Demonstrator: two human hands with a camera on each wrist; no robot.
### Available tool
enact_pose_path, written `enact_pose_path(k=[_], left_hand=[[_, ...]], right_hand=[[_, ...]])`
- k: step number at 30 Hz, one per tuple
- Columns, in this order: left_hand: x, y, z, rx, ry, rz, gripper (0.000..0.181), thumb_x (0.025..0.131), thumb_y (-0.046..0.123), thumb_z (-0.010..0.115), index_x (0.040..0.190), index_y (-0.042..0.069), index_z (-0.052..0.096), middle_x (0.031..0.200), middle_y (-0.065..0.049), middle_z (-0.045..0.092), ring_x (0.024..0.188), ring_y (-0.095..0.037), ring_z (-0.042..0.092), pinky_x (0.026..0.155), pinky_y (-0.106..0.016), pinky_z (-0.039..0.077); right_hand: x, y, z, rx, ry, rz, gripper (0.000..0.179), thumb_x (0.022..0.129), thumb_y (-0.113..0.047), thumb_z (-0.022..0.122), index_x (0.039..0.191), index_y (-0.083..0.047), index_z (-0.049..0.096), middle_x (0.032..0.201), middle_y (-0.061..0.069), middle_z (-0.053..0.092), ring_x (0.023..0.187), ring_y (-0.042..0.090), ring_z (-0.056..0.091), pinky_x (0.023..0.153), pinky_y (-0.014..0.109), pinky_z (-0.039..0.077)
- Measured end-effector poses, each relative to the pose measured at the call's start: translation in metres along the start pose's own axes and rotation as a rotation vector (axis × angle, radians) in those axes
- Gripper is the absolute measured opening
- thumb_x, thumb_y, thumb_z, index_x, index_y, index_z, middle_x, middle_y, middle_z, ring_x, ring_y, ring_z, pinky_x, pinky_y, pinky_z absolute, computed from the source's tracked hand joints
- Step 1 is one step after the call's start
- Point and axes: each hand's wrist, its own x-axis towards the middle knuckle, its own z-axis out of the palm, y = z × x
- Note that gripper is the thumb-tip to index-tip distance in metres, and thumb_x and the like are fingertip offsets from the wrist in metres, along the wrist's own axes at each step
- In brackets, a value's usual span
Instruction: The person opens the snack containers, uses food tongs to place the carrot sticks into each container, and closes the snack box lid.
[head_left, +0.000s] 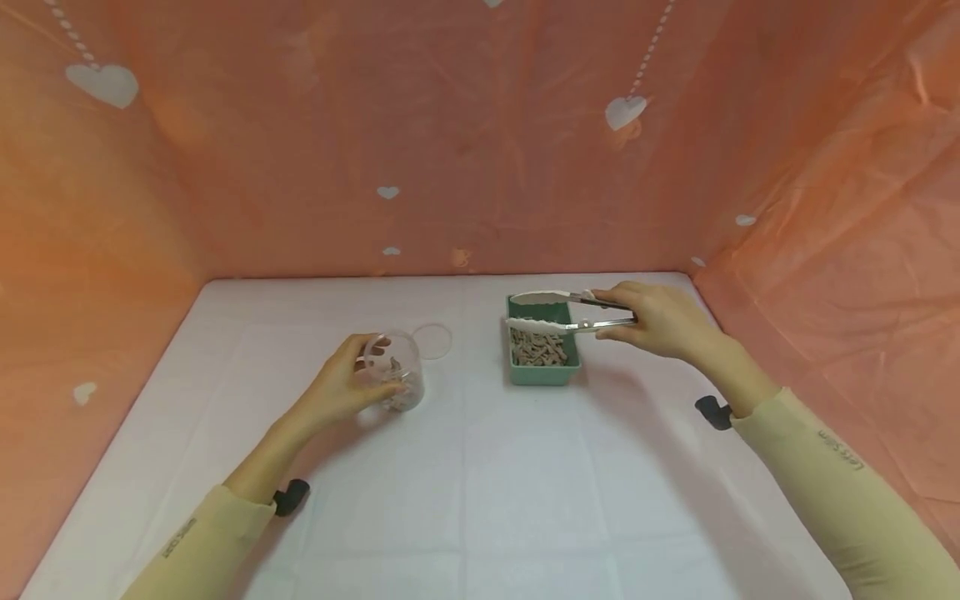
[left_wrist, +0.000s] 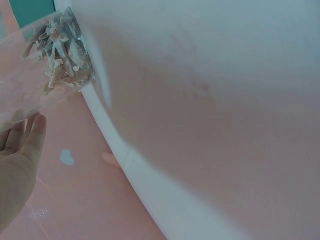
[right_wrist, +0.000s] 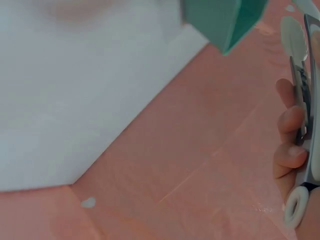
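Note:
My left hand [head_left: 337,390] grips a clear plastic jar [head_left: 408,367] on the left part of the table, thumb on the near side and fingers on the far side. Twisted brown-grey dried pieces [left_wrist: 65,55] lie in the jar's bottom, and its top is uncovered. In my right hand [head_left: 660,321] are metal tongs [head_left: 600,324] with white scalloped tips, held sideways with their arms apart. The tips reach over a green rectangular tub [head_left: 542,377], and nothing shows between them. Similar brown pieces [head_left: 538,350] fill the near part of the tub.
A round transparent lid [head_left: 432,342] lies flat just behind and right of the jar. White cloth covers the table [head_left: 525,492]. Orange-pink sheeting [head_left: 465,150] with white hearts hangs along its back and sides.

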Motion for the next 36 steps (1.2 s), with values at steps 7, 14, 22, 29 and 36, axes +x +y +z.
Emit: enact_pose_path(k=[7,14,22,29,36], left_hand=[[-0.001,0.002,0.000,-0.009,-0.009,-0.023,0.077,0.086,0.020,0.088,0.144,-0.004,0.043,0.143,-0.026,0.053,0.135,-0.042,0.049,0.117,-0.058,0.040],[0.000,0.002,-0.002,-0.013,-0.009,-0.032,0.078,0.086,0.020,0.088,0.145,-0.004,0.043,0.143,-0.027,0.052,0.134,-0.046,0.050,0.115,-0.059,0.042],[0.001,-0.001,0.000,-0.019,-0.013,-0.012,0.077,0.085,0.017,0.089,0.143,-0.005,0.044,0.142,-0.026,0.053,0.134,-0.044,0.050,0.116,-0.059,0.041],[0.000,0.000,0.003,-0.021,-0.007,-0.007,0.076,0.083,0.016,0.090,0.142,-0.004,0.045,0.141,-0.026,0.055,0.133,-0.043,0.051,0.115,-0.059,0.042],[0.000,0.002,0.003,-0.019,0.000,0.007,0.075,0.083,0.013,0.090,0.141,-0.005,0.046,0.140,-0.027,0.055,0.132,-0.043,0.051,0.115,-0.059,0.042]], right_hand=[[-0.005,0.005,0.000,-0.104,-0.080,-0.010,0.060,0.084,-0.041,0.087,0.132,-0.008,0.071,0.117,0.006,0.073,0.080,0.026,0.070,0.064,0.047,0.057],[0.002,0.000,-0.005,-0.153,-0.141,-0.031,0.057,0.082,-0.039,0.089,0.128,-0.009,0.073,0.108,0.006,0.072,0.077,0.029,0.069,0.060,0.049,0.056],[0.011,-0.005,-0.003,-0.154,-0.251,-0.011,0.056,0.084,-0.043,0.085,0.129,-0.011,0.072,0.112,0.006,0.072,0.091,0.030,0.072,0.069,0.051,0.059],[0.018,0.000,-0.001,-0.110,-0.353,0.036,0.058,0.086,-0.043,0.083,0.132,-0.010,0.071,0.125,0.012,0.071,0.111,0.039,0.069,0.083,0.060,0.058],[0.026,0.007,-0.001,-0.019,-0.381,0.037,0.044,0.086,-0.033,0.085,0.122,-0.010,0.074,0.115,0.006,0.076,0.103,0.031,0.071,0.084,0.057,0.058]])
